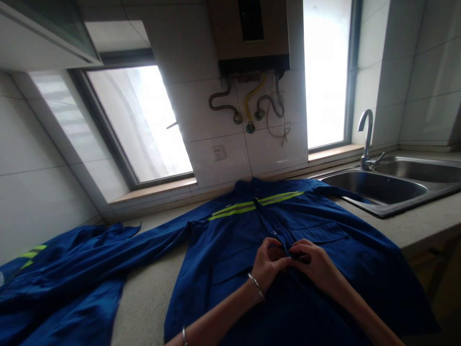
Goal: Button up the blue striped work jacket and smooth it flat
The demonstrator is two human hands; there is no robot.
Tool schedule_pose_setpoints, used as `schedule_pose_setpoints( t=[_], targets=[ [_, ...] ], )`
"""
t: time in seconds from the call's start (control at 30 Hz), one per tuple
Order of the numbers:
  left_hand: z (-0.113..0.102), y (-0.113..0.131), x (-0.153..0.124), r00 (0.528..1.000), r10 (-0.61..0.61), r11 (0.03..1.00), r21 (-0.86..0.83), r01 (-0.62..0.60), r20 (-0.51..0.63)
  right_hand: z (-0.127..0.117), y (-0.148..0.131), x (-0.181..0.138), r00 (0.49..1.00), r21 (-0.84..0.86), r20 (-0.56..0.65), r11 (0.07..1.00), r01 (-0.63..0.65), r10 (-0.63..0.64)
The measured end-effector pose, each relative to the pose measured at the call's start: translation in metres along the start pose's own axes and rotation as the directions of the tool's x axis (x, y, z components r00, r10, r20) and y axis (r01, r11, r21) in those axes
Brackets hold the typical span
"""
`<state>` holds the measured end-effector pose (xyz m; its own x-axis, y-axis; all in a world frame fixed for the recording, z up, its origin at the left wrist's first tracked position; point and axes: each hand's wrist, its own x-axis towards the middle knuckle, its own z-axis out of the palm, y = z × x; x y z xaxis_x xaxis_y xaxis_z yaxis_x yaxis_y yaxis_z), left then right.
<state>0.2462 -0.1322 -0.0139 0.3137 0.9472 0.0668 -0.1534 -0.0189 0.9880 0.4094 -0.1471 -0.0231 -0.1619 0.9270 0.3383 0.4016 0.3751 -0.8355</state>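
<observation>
At the front placket (pixel 264 216) of a blue jacket (pixel 230 245), both hands meet with their fingertips nearly together. The left hand (pixel 268 259) is curled, thumb drawn in against the fingers, pinching the cloth edge; a rounded gap shows inside the curl. The right hand (pixel 313 259) is likewise bent into a pinch on the same edge. Whether a button sits between the fingertips cannot be told. A textured silver bangle (pixel 255 286) circles the left wrist.

The jacket lies spread, front upward, on a pale, finely speckled countertop (pixel 144 302). Its fabric is matte and softly creased. One small round button (pixel 274 232) shows just above the hands. A yellow-green and grey band (pixel 241 208) crosses the chest; a broad pocket flap (pixel 320 232) lies below it. One sleeve runs leftward to a crumpled second blue garment (pixel 86 307) with similar striping; the other overlaps the rim of a stainless double-bowl sink (pixel 427 196), which carries an arched metal faucet (pixel 367 132).

Behind stands a wall of glossy white tile (pixel 201 115), bearing a square socket (pixel 219 153) and a box-shaped appliance (pixel 230 29) with ribbed grey hoses and one yellow hose (pixel 249 103).
</observation>
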Motion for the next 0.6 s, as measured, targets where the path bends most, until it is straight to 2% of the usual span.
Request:
schedule_pose_setpoints(
  t=[0.13,0.23,0.37,0.6],
  targets=[
    [0.0,-0.001,-0.002,0.998,0.06,0.996,0.062,-0.061,0.013,-0.002,-0.003,0.0,0.999,-0.066,0.034,0.998,0.012,-0.01],
    [0.0,-0.004,-0.001,0.997,0.078,0.993,0.084,-0.078,0.004,-0.007,-0.008,-0.001,0.993,-0.111,0.114,0.992,0.055,-0.042],
    [0.001,-0.007,0.0,0.997,0.07,0.995,0.076,-0.068,-0.033,-0.016,-0.009,-0.001,0.975,-0.087,0.213,0.992,0.091,-0.071],
    [0.002,-0.006,-0.003,0.994,0.106,0.984,0.145,-0.1,-0.038,-0.021,-0.008,0.0,0.968,-0.07,0.245,0.995,0.072,-0.053]
  ],
)
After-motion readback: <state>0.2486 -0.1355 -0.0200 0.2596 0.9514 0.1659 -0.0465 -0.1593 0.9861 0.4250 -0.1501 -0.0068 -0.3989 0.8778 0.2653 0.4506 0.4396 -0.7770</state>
